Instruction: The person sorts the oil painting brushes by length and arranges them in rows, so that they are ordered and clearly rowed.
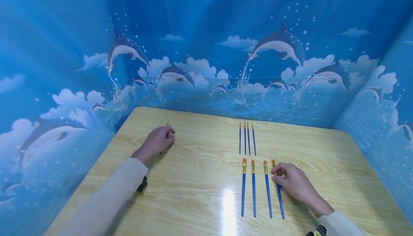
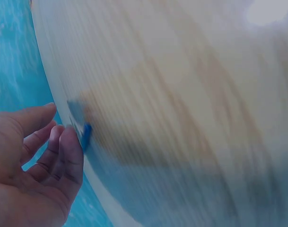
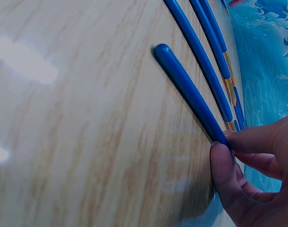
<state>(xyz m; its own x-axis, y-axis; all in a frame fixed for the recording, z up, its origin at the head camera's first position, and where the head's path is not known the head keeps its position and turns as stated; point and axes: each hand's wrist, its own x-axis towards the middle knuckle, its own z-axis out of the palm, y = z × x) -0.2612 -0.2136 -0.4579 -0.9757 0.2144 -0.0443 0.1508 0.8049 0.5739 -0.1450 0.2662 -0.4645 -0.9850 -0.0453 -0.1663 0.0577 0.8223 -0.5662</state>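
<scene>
My right hand (image 1: 295,182) pinches the rightmost wide paintbrush (image 1: 280,200) between thumb and forefinger near its ferrule; in the right wrist view its blue handle (image 3: 188,90) slants along the table. Three more flat paintbrushes with orange bristles (image 1: 267,186) lie to its left. At the table's left side, my left hand (image 1: 158,141) hovers over a thin dark-handled paintbrush (image 1: 161,153), mostly hidden by the hand. Thumb and fingers are bent loosely with a gap between them in the left wrist view, and a blue handle end (image 2: 87,135) shows beside the fingertips.
Several thin blue paintbrushes (image 1: 245,139) lie in a row above the wide ones, tips toward the far edge. The wooden table (image 1: 200,164) meets a blue dolphin-print curtain (image 1: 206,49) at the back and sides. Light glares off the tabletop near the front.
</scene>
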